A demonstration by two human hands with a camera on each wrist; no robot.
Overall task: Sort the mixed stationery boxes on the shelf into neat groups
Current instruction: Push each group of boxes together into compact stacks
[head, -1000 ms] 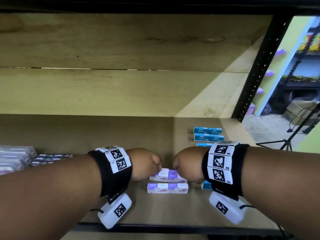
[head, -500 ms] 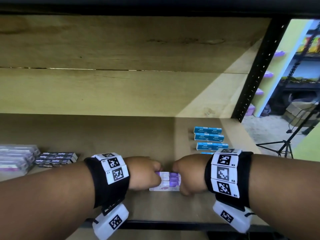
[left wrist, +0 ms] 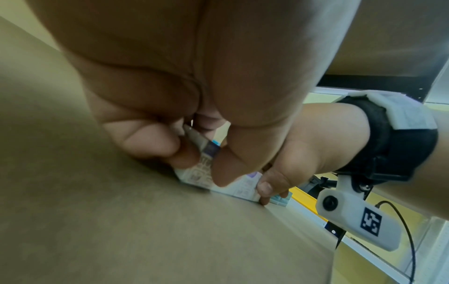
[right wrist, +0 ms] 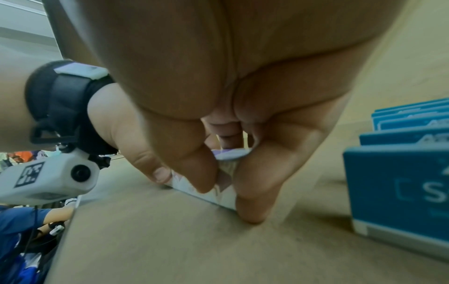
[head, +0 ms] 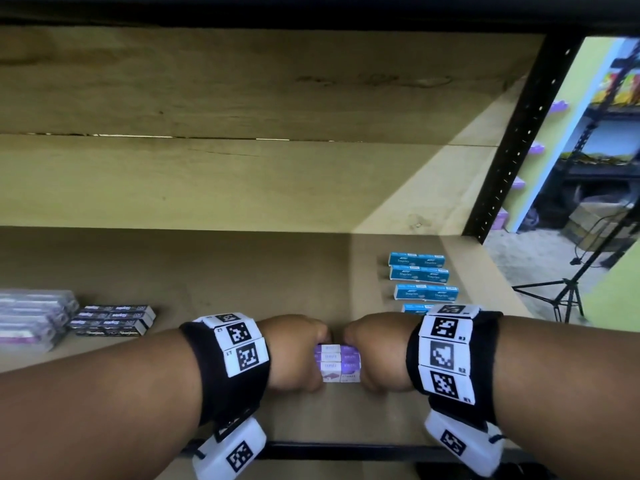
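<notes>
Change: a second ago the purple-and-white boxes (head: 337,363) lie as a loose pair with one more in front; now they sit squeezed into one tight block between both hands. Both wrists have dropped lower and nearer the shelf's front edge.
Meaning: judged, the purple group is being squared up; consolidation looks nearly done, placement of the block not yet settled.
Left hand (head: 294,353): at 9 o'clock of the block, fingers curled round its left end, thumb on the near face in the left wrist view.
Right hand (head: 375,353): at 3 o'clock of the block, fingers curled over the top edge, thumb braced low on the end in the right wrist view.
Block position: on the shelf board (head: 242,271), near the front rail, centre of the bay.
Blue staple boxes (head: 419,273): row running toward 1 o'clock from the hands, already grouped, spaced slightly apart; nearest one partly hidden by the right wrist.
Dark boxes (head: 112,320): at 9 o'clock, stacked flat in a small pile.
Clear-wrapped packs (head: 31,317): far 9 o'clock, glossy film, blurred.
Materials: boxes are small printed card cuboids, sharp-edged, light; judged easy to slip out of line under uneven pressure.
Board texture: matte brown fibreboard, smooth; back panel pale wood with a horizontal seam.
</notes>
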